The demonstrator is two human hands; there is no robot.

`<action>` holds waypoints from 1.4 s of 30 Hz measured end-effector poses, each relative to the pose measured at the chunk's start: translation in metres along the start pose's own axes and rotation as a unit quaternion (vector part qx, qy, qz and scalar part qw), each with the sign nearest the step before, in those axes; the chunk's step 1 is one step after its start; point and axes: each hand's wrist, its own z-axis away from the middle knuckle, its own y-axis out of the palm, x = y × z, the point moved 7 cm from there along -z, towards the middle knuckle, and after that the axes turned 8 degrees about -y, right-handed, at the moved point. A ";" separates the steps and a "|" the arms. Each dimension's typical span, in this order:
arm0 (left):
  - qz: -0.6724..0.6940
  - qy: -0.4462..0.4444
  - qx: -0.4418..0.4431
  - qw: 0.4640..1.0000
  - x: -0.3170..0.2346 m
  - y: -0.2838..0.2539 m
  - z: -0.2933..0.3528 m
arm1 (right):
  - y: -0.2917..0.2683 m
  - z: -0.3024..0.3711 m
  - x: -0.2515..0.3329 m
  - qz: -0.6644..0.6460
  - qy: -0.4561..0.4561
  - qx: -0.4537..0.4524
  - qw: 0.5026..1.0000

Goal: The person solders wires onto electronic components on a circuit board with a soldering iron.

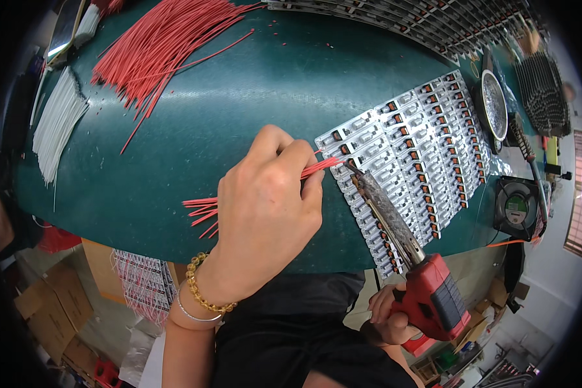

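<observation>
My left hand is closed around a small bundle of red wires, whose ends stick out on both sides of the fist. The right ends of the wires reach the edge of a panel of small metal parts with orange-and-black pieces in rows. In my right hand is a red-and-black soldering gun, gripped by its handle. Its dark tip touches or nearly touches the wire ends at the panel's left edge; which of the two I cannot tell.
A big pile of red wires and a bundle of white wires lie at the left of the green table. More panels are at the back. To the right stand a round metal dish and a small black fan.
</observation>
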 end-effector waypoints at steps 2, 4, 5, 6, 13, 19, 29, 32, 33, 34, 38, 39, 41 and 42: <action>0.003 0.002 0.002 1.000 0.000 0.001 0.000 | -0.001 0.000 0.000 -0.001 0.000 -0.005 1.000; 0.000 0.000 0.005 1.000 0.001 0.002 -0.001 | -0.001 0.001 -0.003 0.028 0.015 0.010 0.999; -0.001 0.001 0.004 1.000 -0.001 0.001 0.000 | -0.001 0.002 -0.005 0.026 0.014 0.010 1.000; -0.002 0.000 0.007 1.000 -0.002 0.000 0.000 | -0.002 0.003 -0.006 0.011 0.000 0.009 1.000; 0.021 0.045 0.004 0.999 0.000 -0.007 0.004 | 0.008 -0.003 0.005 0.005 -0.019 -0.023 1.000; 0.117 0.001 -0.075 0.990 -0.008 -0.025 0.016 | -0.029 0.019 -0.006 -0.018 -0.056 -0.060 0.996; -0.006 0.003 -0.053 0.999 -0.003 0.002 0.018 | -0.036 0.030 -0.011 0.051 -0.029 -0.014 0.998; 0.014 -0.003 -0.034 0.999 0.000 0.005 0.016 | -0.030 0.028 -0.012 0.054 0.010 0.018 0.998; 0.015 -0.005 -0.031 0.999 0.000 0.006 0.017 | -0.031 0.028 -0.014 0.056 0.012 0.017 0.998; 0.014 -0.004 -0.028 1.000 0.000 0.007 0.017 | -0.033 0.030 -0.017 0.057 0.013 0.012 0.998; 0.009 0.001 -0.033 0.999 -0.001 0.005 0.018 | -0.016 0.019 -0.009 0.017 0.040 -0.004 0.999; 0.010 0.000 -0.032 0.999 0.000 0.006 0.018 | -0.017 0.020 -0.010 0.019 0.042 -0.003 0.999; -0.003 0.023 -0.045 0.999 -0.002 0.006 0.019 | -0.021 0.022 -0.010 0.031 0.023 0.008 0.999; -0.002 0.022 -0.044 0.999 -0.002 0.006 0.019 | -0.020 0.022 -0.009 0.032 0.023 0.008 0.999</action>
